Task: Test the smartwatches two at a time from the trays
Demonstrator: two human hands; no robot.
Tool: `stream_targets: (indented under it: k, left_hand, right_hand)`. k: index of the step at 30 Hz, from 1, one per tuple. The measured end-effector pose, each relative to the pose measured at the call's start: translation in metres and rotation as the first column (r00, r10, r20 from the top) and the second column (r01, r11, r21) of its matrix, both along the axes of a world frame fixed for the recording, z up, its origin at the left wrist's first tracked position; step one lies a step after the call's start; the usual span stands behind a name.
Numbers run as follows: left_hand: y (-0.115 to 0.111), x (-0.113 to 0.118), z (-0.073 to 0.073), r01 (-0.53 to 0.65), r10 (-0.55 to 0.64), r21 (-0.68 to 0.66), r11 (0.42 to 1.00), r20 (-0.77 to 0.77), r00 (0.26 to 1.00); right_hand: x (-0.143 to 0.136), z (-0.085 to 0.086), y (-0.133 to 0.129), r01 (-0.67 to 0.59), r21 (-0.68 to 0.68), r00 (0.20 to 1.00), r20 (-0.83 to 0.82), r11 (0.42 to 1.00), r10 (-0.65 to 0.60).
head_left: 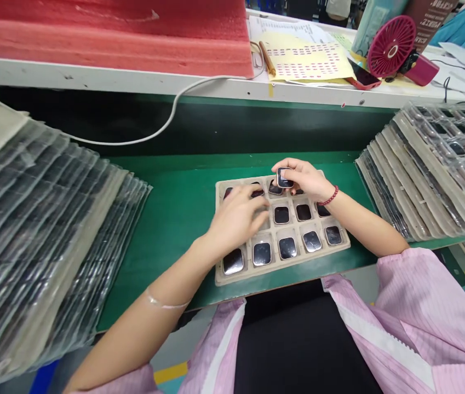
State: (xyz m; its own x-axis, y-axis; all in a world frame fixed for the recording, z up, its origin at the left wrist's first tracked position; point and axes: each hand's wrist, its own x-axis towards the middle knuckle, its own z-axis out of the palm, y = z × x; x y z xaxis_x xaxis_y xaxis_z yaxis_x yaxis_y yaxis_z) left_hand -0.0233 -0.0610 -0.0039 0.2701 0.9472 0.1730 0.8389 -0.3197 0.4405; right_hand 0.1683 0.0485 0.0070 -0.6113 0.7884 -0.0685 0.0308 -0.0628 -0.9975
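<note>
The bare left forearm point(174, 276), with a thin, pale, shiny band crossing it, is slanting forward and inward from the lower left. The bare left hand point(238, 216) is hanging back upward, its fingers point(259, 203) spreading, bending loosely and blurring slightly. The bare right forearm point(366, 227), emerging from a pink striped fabric sleeve point(433, 290) near the elbow, is angling inward, a dark red bracelet point(329, 196) circling its wrist. The bare right hand point(308, 178) is pinching, its thumb lying across the front and its fingers curling behind.
</note>
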Motion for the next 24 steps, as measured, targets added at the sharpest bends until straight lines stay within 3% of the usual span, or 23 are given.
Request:
stream_targets:
  k: [4,7,9,11,13,15,19,24]
  left_hand:
    - [0.016,0.034,-0.004,0.125,-0.125,-0.016,0.992,0.006,0.992]
    - [0.020,0.039,-0.008,0.144,-0.131,-0.041,0.989,0.233,0.964]
    - [0.023,0.032,-0.010,0.097,-0.032,-0.096,0.991,0.525,0.850]
    - [0.028,0.021,-0.010,0.024,0.163,-0.227,0.974,0.768,0.620]
    - [0.034,0.008,-0.009,-0.006,0.335,-0.359,0.933,0.866,0.372]
    - [0.038,-0.003,-0.009,0.020,0.419,-0.433,0.901,0.882,0.215]
    - [0.034,-0.013,-0.008,0.159,0.434,-0.446,0.881,0.895,0.106]
    - [0.029,-0.017,-0.010,0.277,0.398,-0.406,0.871,0.913,0.088]
  right_hand:
    - [0.007,0.001,0.008,0.017,-0.080,0.998,-0.064,0.997,-0.023]
    - [0.008,0.001,0.010,0.024,-0.138,0.995,-0.092,0.990,-0.037]
    - [0.007,0.001,0.011,0.012,-0.196,0.993,-0.117,0.980,-0.035]
    - [0.004,0.000,0.012,-0.031,-0.266,0.988,-0.153,0.963,-0.010]
    - [0.000,-0.003,0.013,-0.089,-0.320,0.981,-0.194,0.943,0.027]
    - [-0.003,-0.009,0.014,-0.139,-0.340,0.973,-0.222,0.930,0.064]
    - [-0.004,-0.022,0.013,-0.160,-0.317,0.965,-0.250,0.935,0.080]
    - [-0.003,-0.033,0.014,-0.184,-0.315,0.939,-0.335,0.931,0.072]
